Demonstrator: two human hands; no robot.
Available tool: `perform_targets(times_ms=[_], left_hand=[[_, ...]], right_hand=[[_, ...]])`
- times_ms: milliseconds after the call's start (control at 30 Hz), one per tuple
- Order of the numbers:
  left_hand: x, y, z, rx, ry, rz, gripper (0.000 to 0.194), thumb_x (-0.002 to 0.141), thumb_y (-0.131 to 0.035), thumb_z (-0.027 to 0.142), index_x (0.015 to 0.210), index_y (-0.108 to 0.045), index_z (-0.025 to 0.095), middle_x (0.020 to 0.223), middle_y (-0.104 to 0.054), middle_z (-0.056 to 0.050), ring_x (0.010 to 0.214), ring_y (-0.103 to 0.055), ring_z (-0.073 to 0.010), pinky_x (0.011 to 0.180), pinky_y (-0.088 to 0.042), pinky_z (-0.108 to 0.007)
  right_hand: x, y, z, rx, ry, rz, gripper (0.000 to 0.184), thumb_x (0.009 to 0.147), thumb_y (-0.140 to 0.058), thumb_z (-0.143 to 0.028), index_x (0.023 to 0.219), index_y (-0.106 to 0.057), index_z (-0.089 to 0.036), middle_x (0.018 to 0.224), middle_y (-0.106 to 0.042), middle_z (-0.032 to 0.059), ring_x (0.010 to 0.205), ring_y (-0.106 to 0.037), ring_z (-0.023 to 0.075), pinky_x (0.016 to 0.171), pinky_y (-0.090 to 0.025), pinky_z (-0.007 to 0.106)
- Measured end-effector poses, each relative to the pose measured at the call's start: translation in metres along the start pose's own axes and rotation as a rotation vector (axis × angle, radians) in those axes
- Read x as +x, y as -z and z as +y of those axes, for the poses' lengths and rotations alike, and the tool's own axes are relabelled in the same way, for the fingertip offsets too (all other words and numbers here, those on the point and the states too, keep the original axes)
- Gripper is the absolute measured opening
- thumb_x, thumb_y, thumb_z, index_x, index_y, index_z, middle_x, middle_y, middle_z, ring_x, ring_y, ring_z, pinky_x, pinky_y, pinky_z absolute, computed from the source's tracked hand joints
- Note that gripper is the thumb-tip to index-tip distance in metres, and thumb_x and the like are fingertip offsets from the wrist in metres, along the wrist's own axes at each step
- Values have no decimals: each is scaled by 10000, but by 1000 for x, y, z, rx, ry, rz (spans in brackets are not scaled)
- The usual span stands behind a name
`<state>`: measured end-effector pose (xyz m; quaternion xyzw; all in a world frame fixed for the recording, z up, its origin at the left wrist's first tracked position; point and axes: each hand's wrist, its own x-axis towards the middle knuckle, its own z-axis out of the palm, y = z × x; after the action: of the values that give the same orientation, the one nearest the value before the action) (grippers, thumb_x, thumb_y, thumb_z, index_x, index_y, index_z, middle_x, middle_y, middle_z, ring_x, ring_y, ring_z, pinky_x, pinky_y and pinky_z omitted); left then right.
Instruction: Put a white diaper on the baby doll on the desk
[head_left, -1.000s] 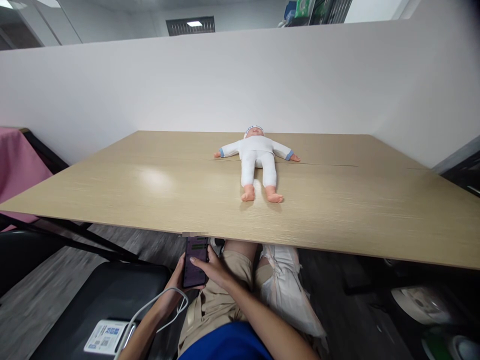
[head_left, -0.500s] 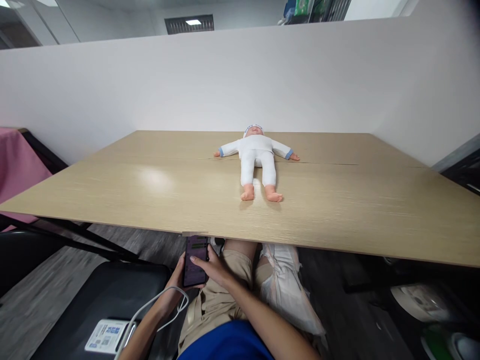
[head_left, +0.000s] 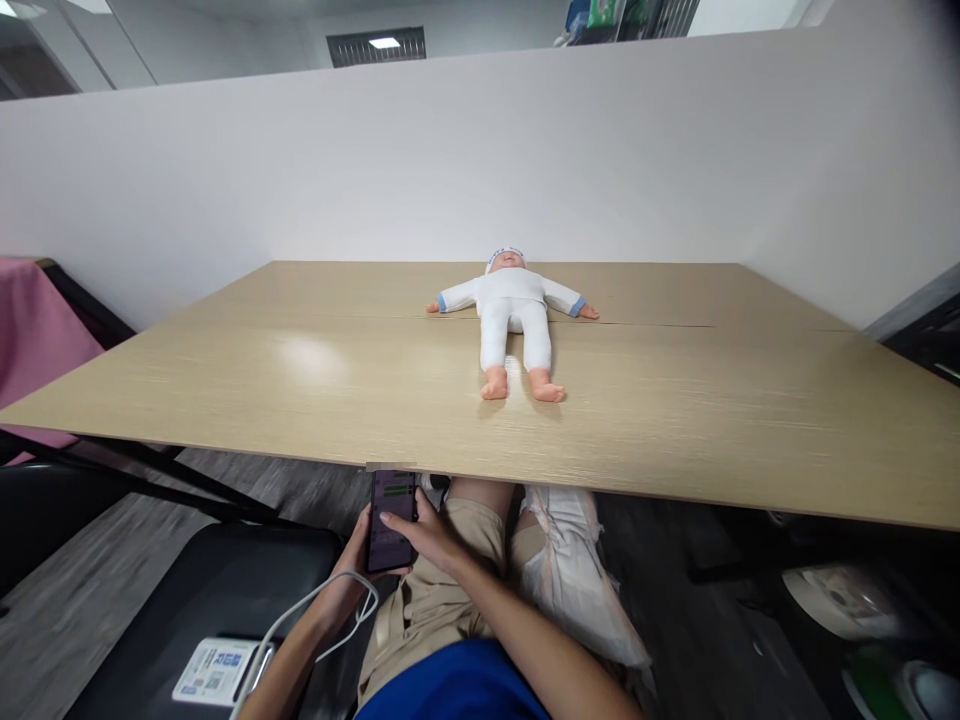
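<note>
Below the table's front edge, a dark smartphone point(head_left: 390, 530) is held upright over my lap. My left hand point(head_left: 355, 550) wraps its left side and lower end. On the other side my right hand point(head_left: 431, 535) grips it, the thumb lying across the screen. A white cable point(head_left: 322, 590) loops over my left wrist. On the table lies a baby doll point(head_left: 514, 305) on its back, in white clothes with blue cuffs and a cap, arms spread and feet towards me. Neither hand touches it. A white diaper point(head_left: 574, 580) rests over my right thigh.
The wooden table point(head_left: 360, 400) stands against a white partition point(head_left: 465, 160). On the left, a black chair seat point(head_left: 187, 590) carries a white labelled power bank point(head_left: 214, 672). A pink cloth point(head_left: 45, 310) hangs further left. Under the table at right are dim white and green items.
The view shifts very slightly. Both hands keep their hold on the smartphone, and the doll stays where it lies.
</note>
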<state>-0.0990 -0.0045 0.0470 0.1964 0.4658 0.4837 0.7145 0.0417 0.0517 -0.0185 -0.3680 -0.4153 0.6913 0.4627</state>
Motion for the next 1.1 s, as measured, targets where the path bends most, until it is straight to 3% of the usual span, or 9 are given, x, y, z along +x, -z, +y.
perform_targets(times_ms=[500,733,867,1100], left_hand=[[3,6,-3,8,-12,0,860,1040,-739,423,1770,-287,360,1608,-647,-154,1293,-756,-402,850,-741,-449],[5,10,-5,120,-51,-8,871,1026,-742,529,1760,-306,355,1635,-614,-174,1277,-763,-384,836,-739,-440],[5,8,-5,67,-19,-10,872,1030,-747,472,1765,-292,365,1604,-646,-162,1259,-771,-396,831,-738,-449],[13,17,-9,79,-61,19,822,1043,-728,457,1754,-324,369,1618,-632,-154,1282,-758,-380,824,-738,-432]], right_hand=[[-1,-1,-4,-7,-4,3,604,794,-912,-478,1274,-631,-243,1264,-783,77,1169,-752,260,1121,-577,446],[-2,-2,-3,-19,2,10,601,794,-908,-483,1280,-636,-258,1276,-784,74,1174,-750,267,1117,-579,454],[-3,-3,-5,-27,14,23,614,787,-910,-481,1288,-635,-257,1288,-776,86,1175,-753,275,1118,-575,456],[-7,0,-15,-52,119,60,506,964,-731,-491,1388,-533,-300,1340,-743,77,1252,-717,258,1145,-551,443]])
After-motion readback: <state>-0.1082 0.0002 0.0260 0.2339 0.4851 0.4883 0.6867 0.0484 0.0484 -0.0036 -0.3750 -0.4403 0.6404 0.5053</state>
